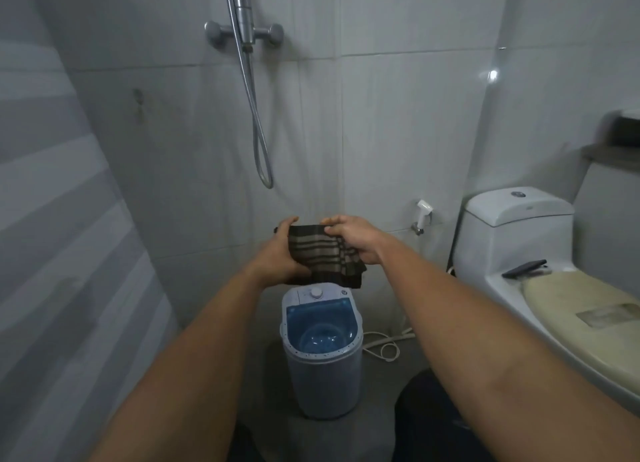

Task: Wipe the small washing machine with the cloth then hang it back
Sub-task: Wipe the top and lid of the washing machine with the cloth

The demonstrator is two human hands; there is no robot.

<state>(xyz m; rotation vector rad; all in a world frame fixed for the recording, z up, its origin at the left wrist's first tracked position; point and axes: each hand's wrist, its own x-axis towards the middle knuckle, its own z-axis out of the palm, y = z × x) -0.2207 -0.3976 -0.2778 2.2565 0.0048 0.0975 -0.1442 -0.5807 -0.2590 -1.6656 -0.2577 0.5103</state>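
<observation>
Your two bare forearms reach out from the bottom of the view, and at their far ends your left hand (pixel 280 253) and right hand (pixel 349 241) hold the cloth (pixel 323 257) between them. It is dark with pale stripes, gathered rather than spread flat. Your left fingers (pixel 289 223) curl over its top left edge with the palm under the side, and your right fingers (pixel 334 223) pinch the top right edge, so both hands are closed on the fabric. Held this way, it looks as if you are folding or bunching it into a pad that one palm can press with.

The cloth hangs in the air just above the small washing machine (pixel 323 357), which stands on the floor below your hands, near the tiled wall (pixel 398 132). Its blue tub looks open from above, and the cloth's lower edge covers part of the control panel behind the white knob (pixel 316 292).

You cannot see any hook or rail for hanging the cloth back. Whether the cloth is wet or dry is hard to judge. The toilet (pixel 512 239) is cut off on the right, and a dark flat object (pixel 524 268) on it is too small to name.
</observation>
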